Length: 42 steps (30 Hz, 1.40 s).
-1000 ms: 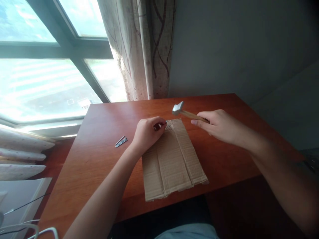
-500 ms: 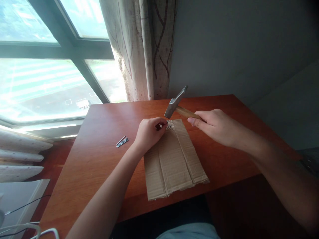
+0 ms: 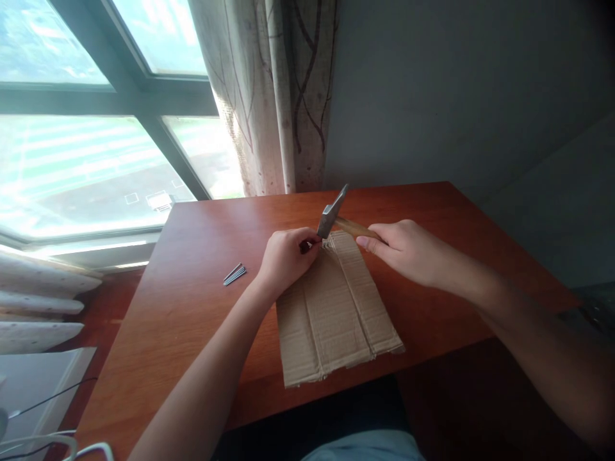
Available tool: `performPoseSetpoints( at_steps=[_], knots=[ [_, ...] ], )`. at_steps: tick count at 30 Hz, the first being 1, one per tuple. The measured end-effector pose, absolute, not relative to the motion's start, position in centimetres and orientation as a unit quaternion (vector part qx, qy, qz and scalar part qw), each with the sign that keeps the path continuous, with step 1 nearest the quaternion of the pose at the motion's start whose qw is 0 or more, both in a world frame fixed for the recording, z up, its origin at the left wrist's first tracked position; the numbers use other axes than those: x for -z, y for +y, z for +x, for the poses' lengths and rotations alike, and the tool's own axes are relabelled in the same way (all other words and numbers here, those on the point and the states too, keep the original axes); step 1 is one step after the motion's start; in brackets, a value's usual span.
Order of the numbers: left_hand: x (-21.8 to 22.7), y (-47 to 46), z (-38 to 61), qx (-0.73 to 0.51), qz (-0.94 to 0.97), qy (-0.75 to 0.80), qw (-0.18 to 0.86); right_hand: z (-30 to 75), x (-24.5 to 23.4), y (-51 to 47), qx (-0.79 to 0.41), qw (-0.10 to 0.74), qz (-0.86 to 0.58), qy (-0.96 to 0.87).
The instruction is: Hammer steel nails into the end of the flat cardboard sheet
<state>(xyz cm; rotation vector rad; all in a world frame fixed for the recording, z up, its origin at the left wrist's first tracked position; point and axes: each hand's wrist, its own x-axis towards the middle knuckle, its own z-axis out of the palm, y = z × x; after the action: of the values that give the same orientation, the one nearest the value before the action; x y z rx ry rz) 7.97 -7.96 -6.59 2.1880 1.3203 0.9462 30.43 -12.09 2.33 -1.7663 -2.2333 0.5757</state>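
A flat piece of corrugated cardboard [image 3: 336, 307] lies on the reddish wooden table [image 3: 192, 307]. My left hand [image 3: 287, 256] rests at the cardboard's far left corner, fingers pinched on a small nail that is barely visible. My right hand [image 3: 403, 250] grips the wooden handle of a hammer [image 3: 336, 218]. The metal head of the hammer sits low, right above the pinched fingertips. A row of nails driven into the cardboard's far edge [image 3: 329, 242] shows beside them.
A small bunch of loose nails [image 3: 234, 274] lies on the table left of my left hand. A window and a patterned curtain [image 3: 283, 96] stand behind the table. White cables [image 3: 52, 442] lie at the bottom left.
The hammer head rose and tilted up, then came down toward the pinched nail. My right hand moved slightly left. My left hand stayed in place.
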Motion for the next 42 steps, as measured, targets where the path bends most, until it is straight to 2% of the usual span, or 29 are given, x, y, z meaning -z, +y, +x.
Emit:
performPoseSetpoints(
  at_steps=[8,15,25,30,42],
  knots=[
    [6.4,-7.7,7.8,-0.313,0.801,0.464,0.212,30.3,-2.0,-11.9,-0.201,0.102,-0.611,-0.759],
    [5.7,-8.0,6.4,-0.266,0.838,0.462,0.115,30.3,-2.1,-11.9,-0.205,0.106,-0.605,-0.762],
    [6.9,-8.0,6.0,-0.23,0.827,0.487,0.161,30.6,-2.4,-12.0,-0.214,0.147,-0.605,-0.753],
    [6.9,-8.0,6.0,-0.225,0.828,0.487,0.159,29.9,-1.5,-11.7,-0.224,0.11,-0.593,-0.766],
    [6.7,-8.1,6.0,-0.222,0.827,0.488,0.169,29.6,-0.5,-11.8,-0.234,0.099,-0.597,-0.761]
  ],
)
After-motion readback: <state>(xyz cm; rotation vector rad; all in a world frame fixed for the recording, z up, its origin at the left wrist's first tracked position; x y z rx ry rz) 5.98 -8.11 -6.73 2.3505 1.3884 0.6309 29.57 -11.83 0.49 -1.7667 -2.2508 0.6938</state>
